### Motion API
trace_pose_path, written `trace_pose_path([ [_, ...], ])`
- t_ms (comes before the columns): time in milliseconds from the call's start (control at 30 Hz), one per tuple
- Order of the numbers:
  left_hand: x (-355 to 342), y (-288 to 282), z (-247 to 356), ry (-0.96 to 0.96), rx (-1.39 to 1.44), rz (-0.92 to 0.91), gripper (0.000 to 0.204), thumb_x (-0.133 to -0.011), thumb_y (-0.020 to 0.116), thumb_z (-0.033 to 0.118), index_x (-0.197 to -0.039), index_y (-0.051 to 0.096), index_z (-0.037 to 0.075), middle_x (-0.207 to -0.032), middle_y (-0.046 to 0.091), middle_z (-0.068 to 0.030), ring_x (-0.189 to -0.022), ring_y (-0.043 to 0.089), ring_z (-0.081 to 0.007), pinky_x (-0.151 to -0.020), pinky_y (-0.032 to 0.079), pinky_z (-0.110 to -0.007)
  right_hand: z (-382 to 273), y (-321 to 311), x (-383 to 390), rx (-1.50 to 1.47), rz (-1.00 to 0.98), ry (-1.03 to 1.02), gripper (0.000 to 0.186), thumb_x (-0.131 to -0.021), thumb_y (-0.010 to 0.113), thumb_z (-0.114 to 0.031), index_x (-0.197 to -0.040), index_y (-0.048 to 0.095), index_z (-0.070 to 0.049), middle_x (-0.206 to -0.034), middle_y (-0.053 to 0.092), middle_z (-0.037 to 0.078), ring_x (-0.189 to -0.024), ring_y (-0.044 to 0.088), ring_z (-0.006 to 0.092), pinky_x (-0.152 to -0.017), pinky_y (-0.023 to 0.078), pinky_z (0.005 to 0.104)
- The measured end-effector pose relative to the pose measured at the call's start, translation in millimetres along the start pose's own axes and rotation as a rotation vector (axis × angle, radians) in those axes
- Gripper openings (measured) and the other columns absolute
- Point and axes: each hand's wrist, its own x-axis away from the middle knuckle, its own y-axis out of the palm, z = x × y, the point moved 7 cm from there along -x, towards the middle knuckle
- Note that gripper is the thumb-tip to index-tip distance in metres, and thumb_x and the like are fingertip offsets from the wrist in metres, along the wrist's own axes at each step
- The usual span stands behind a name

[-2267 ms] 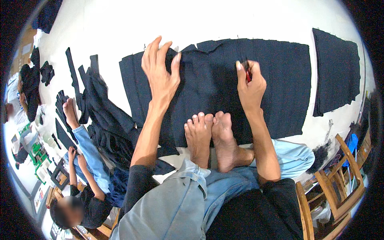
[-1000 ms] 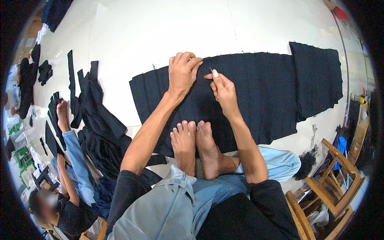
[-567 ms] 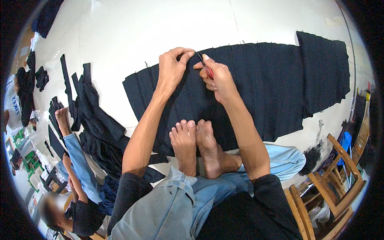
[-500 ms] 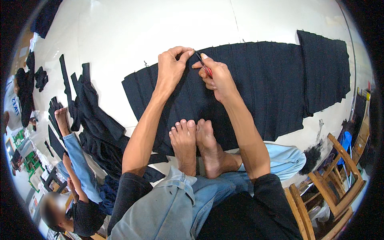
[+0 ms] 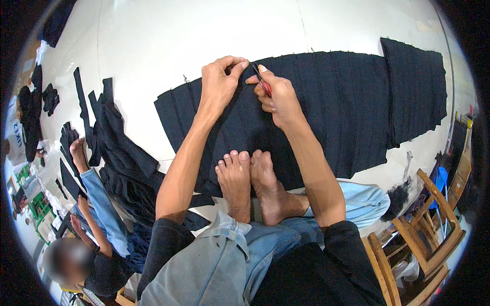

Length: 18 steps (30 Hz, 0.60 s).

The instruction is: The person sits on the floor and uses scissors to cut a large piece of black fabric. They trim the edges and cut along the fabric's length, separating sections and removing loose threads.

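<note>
A wide sheet of black fabric pieces (image 5: 332,107), sewn or laid side by side, is spread over the pale floor, with short thread ends along its far edge. At that edge my left hand (image 5: 218,86) is closed, thumb and forefinger pinching the black cloth. Close to its right, my right hand (image 5: 282,102) is wrapped round small thread snips (image 5: 266,88) with red on the handle. Their dark tips point at the pinched spot. The fine thread or cloth edge between the fingertips is too small to make out. My bare feet (image 5: 236,176) rest on the near part of the fabric.
More black cloth strips (image 5: 120,137) lie in a heap on the left, beside a seated person (image 5: 102,270) with legs stretched out. Wooden stool frames (image 5: 429,224) stand at the right. A tuft of black lint or thread (image 5: 400,194) lies near my knee.
The snips and my right hand have shifted very slightly, still beside the left fingertips. My left hand keeps its pinch. The person at left has turned their head and moved an arm.
</note>
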Motion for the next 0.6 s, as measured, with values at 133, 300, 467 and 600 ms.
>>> trace_pose_path([
  [133,1.3,-1.8,1.4,0.027,-0.003,0.011,0.018,-0.092,0.070,0.014,-0.099,0.077,-0.001,-0.079,0.074,-0.0126,-0.064,0.062,-0.0135,-0.061,0.050,-0.030,-1.4,1.8,-0.8,0.047,0.016,-0.002,0.042,-0.098,0.060,-0.040,-0.093,0.068,0.001,-0.060,0.051,-0.003,-0.040,0.033,0.0031,-0.036,0.019,0.0226],
  [300,7.2,-3.5,1.5,-0.051,-0.006,-0.041,0.019,-0.092,0.069,0.018,-0.102,0.076,0.002,-0.095,0.077,-0.0115,-0.090,0.070,-0.0178,-0.087,0.052,-0.032,-0.4,3.0,-5.3,0.039,0.021,0.099,0.039,-0.098,0.061,-0.040,-0.092,0.068,-0.002,-0.059,0.050,-0.004,-0.040,0.033,0.0034,-0.036,0.020,0.0225],
  [467,7.8,-4.3,4.0,0.024,0.046,-0.011,0.016,-0.091,0.071,0.015,-0.098,0.077,0.002,-0.094,0.076,-0.0111,-0.089,0.069,-0.0167,-0.086,0.051,-0.033,-8.8,4.8,-5.7,0.103,0.056,0.130,0.034,-0.097,0.062,-0.038,-0.086,0.065,-0.006,-0.056,0.046,-0.006,-0.040,0.030,0.0027,-0.036,0.019,0.0229],
  [600,10.4,-1.5,3.8,0.161,-0.111,-0.058,0.013,-0.087,0.073,0.013,-0.096,0.077,0.005,-0.092,0.074,-0.0106,-0.089,0.067,-0.0231,-0.089,0.047,-0.037,-10.2,5.2,-6.2,0.052,0.013,0.060,0.035,-0.100,0.058,-0.037,-0.086,0.063,-0.006,-0.056,0.044,-0.007,-0.040,0.029,0.0023,-0.036,0.019,0.0221],
])
